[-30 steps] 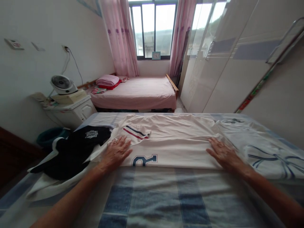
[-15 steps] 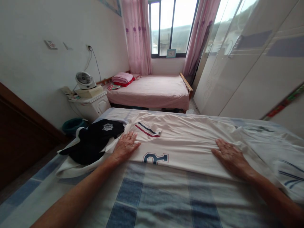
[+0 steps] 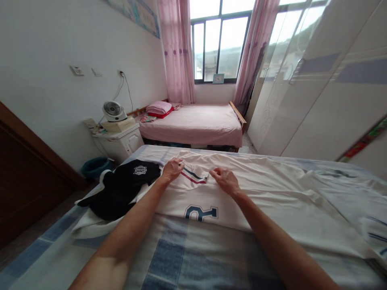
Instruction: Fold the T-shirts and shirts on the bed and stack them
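Note:
A white T-shirt (image 3: 242, 193) lies folded over lengthwise on the bed, with part of a dark blue letter print along its near edge. Its short sleeve, edged with navy and red stripes, rests on top of the body. My left hand (image 3: 173, 169) is closed with its fingertips at the left end of the striped cuff. At the cuff's right end, my right hand (image 3: 225, 180) has thumb and fingers pinched on the corner. To the left of my left hand is a crumpled black garment (image 3: 123, 189) with a white emblem, lying partly over white cloth.
A blue-and-white checked sheet (image 3: 169, 257) covers the bed. More white clothing with dark stripes (image 3: 376, 231) lies at the right. Beyond stand a pink-covered bed (image 3: 196, 121), a white nightstand (image 3: 121, 141) with a fan (image 3: 114, 110), and a tall wardrobe (image 3: 314, 100) on the right.
Both hands were spread flat on the shirt, far apart. Now they have come to the two ends of the striped cuff with fingers closed; the right moved far leftward. The view has tilted up slightly.

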`<action>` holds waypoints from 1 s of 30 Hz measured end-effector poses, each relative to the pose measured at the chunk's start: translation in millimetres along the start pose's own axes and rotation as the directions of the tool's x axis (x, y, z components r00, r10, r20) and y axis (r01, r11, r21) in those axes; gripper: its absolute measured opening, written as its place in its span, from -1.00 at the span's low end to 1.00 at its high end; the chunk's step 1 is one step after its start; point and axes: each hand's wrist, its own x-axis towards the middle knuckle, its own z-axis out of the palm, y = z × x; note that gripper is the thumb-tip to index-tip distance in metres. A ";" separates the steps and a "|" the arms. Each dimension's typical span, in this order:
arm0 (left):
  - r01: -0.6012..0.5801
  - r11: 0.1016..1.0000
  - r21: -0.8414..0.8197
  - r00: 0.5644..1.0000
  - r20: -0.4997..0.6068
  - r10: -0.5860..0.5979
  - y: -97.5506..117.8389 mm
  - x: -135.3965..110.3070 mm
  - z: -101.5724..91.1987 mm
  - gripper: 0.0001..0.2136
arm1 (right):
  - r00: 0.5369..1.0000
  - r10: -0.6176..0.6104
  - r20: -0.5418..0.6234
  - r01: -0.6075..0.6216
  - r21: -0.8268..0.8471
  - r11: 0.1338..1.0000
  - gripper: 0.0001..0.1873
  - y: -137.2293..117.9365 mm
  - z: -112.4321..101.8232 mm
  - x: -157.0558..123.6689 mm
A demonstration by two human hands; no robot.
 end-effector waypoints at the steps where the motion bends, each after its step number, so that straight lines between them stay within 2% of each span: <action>1: 0.010 1.000 -0.005 1.000 -0.012 -0.010 -1.0 -0.6 3.9 -0.72 | 1.000 0.017 -0.024 -0.017 -0.027 0.999 -0.51 -3.2 8.5 0.7; 5: 0.077 0.995 -0.067 0.994 -0.067 -0.082 -3.5 -5.3 16.6 -0.65 | 0.989 -0.062 -0.137 0.040 -0.154 0.987 -0.43 -10.1 33.1 -3.5; 9: 0.165 0.964 -0.208 0.979 -0.080 -0.185 -5.4 -4.5 23.9 -0.65 | 0.984 -0.112 -0.135 0.090 -0.160 0.983 -0.61 -10.5 41.2 -2.5; 13: 0.234 0.885 -0.403 0.959 -0.052 -0.277 -10.4 -1.1 24.6 -0.64 | 0.983 -0.123 -0.135 0.124 0.002 0.992 -0.84 -2.8 45.2 6.8; 16: 0.255 0.788 -0.561 0.950 -0.008 -0.313 -14.2 -1.0 20.7 -0.68 | 0.986 -0.075 -0.151 0.106 0.209 0.972 -0.88 4.6 49.7 12.9; 19: 0.249 0.691 -0.679 0.954 0.050 -0.295 -14.3 -2.7 11.7 -0.73 | 0.989 -0.037 -0.140 0.097 0.445 0.891 -0.81 8.6 53.5 16.7; 23: 0.230 0.615 -0.754 0.970 0.131 -0.203 -8.2 -5.0 -9.9 -0.81 | 0.988 -0.099 -0.118 0.152 0.674 0.723 -0.72 8.5 52.4 16.7; 27: 0.221 0.587 -0.779 0.975 0.194 -0.108 -7.2 -9.0 -35.4 -0.83 | 0.986 -0.165 -0.040 0.135 0.771 0.622 -0.85 7.8 45.2 8.5; 30: 0.205 0.643 -0.738 0.973 0.227 -0.049 -15.4 -16.6 -49.1 -0.83 | 0.974 -0.218 -0.056 0.181 0.770 0.612 -0.89 6.9 39.4 0.5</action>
